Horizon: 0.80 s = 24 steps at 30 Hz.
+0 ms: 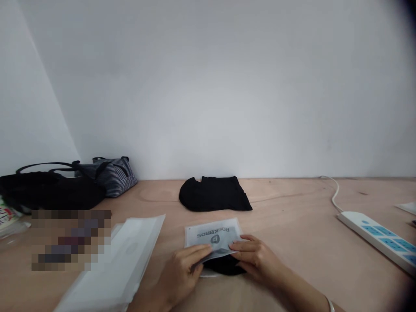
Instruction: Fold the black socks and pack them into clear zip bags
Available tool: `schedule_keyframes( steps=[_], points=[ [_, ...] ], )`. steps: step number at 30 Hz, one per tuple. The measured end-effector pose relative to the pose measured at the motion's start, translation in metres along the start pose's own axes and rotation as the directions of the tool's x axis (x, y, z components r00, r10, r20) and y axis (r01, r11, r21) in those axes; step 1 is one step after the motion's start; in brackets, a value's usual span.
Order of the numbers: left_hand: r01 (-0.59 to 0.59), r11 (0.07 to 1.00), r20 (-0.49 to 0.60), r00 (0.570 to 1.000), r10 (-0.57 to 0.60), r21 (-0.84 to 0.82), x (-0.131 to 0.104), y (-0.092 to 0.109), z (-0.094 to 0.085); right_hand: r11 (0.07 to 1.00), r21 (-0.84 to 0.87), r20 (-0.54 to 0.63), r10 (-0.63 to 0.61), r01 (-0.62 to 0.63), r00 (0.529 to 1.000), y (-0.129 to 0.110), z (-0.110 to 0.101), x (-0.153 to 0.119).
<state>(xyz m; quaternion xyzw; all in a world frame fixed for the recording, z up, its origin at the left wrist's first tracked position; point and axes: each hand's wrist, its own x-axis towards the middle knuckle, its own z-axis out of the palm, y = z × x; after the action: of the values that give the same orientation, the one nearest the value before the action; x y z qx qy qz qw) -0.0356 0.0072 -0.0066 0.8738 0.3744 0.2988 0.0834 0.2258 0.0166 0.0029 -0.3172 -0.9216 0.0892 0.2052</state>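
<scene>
A small frosted plastic bag [211,229], printed with upside-down "ROCKBROS" lettering and a logo, lies on the table in front of me. Folded black cloth [224,265] sits partly inside its near, open end. My left hand [182,271] pinches the upper sheet at the left of the opening, fingers on top and thumb beneath. From the right, my right hand [256,258] closes on the bag's edge, fingers over the print and the lower ones against the cloth. Farther back, a flat black fabric piece [214,195] with a rounded left end lies near the wall.
A stack of frosted bags [120,255] is left of my hands. A black bag [52,190] and a striped bag [118,177] stand at the back left. On the right lies a white power strip [380,238] with its cord [336,190]. A pixelated patch hides something at left.
</scene>
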Motion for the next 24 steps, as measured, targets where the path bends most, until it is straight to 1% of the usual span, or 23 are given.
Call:
schedule_keyframes(
  steps=[2, 5, 6, 7, 9, 11, 13, 15, 17, 19, 21, 24],
  points=[
    [0.035, 0.999, 0.022, 0.999, -0.035, 0.013, 0.000, 0.003, -0.005, 0.999, 0.052, -0.042, -0.011, 0.013, 0.999, -0.001, -0.002, -0.001],
    [0.015, 0.999, 0.098, 0.995, -0.018, 0.035, 0.002, 0.007, -0.013, 0.991, 0.127, -0.084, 0.044, -0.033, 0.995, -0.003, -0.006, -0.003],
    [0.008, 1.000, 0.125, 0.992, -0.012, 0.029, 0.003, 0.007, -0.014, 0.990, 0.134, -0.078, 0.060, -0.050, 0.995, -0.004, -0.006, -0.003],
    [0.007, 1.000, 0.150, 0.989, -0.010, 0.018, 0.003, 0.007, -0.014, 0.990, 0.127, -0.053, 0.067, -0.060, 0.996, -0.004, -0.007, -0.002],
    [0.010, 1.000, 0.178, 0.984, -0.009, -0.004, 0.005, 0.003, -0.010, 0.994, 0.087, 0.045, 0.064, -0.068, 0.997, -0.004, -0.007, -0.001],
    [0.010, 1.000, 0.179, 0.984, -0.007, -0.015, 0.005, -0.001, -0.005, 0.994, 0.060, 0.157, 0.085, -0.095, 0.984, -0.003, -0.005, 0.001],
    [0.007, 1.000, 0.174, 0.985, -0.003, -0.022, 0.005, -0.005, 0.000, 0.987, 0.056, 0.205, 0.138, -0.152, 0.969, -0.002, -0.001, 0.003],
    [0.002, 0.999, 0.173, 0.985, 0.005, -0.037, 0.005, -0.007, 0.004, 0.978, 0.049, 0.178, 0.191, -0.203, 0.965, -0.001, 0.005, 0.006],
    [-0.001, 0.999, 0.166, 0.986, 0.010, -0.054, 0.006, -0.008, 0.006, 0.970, 0.038, 0.109, 0.235, -0.240, 0.966, 0.000, 0.011, 0.009],
    [0.004, 0.999, 0.145, 0.989, 0.004, -0.054, 0.007, -0.005, 0.004, 0.963, 0.029, 0.051, 0.266, -0.268, 0.963, 0.001, 0.016, 0.012],
    [0.022, 1.000, 0.133, 0.991, -0.019, -0.022, 0.007, -0.003, -0.002, 0.957, 0.018, 0.023, 0.288, -0.288, 0.957, -0.001, 0.017, 0.012],
    [0.006, 0.998, 0.190, 0.982, -0.019, 0.069, 0.001, -0.002, -0.019, 0.953, -0.051, -0.028, 0.299, -0.300, 0.954, -0.006, 0.010, 0.008]
  ],
)
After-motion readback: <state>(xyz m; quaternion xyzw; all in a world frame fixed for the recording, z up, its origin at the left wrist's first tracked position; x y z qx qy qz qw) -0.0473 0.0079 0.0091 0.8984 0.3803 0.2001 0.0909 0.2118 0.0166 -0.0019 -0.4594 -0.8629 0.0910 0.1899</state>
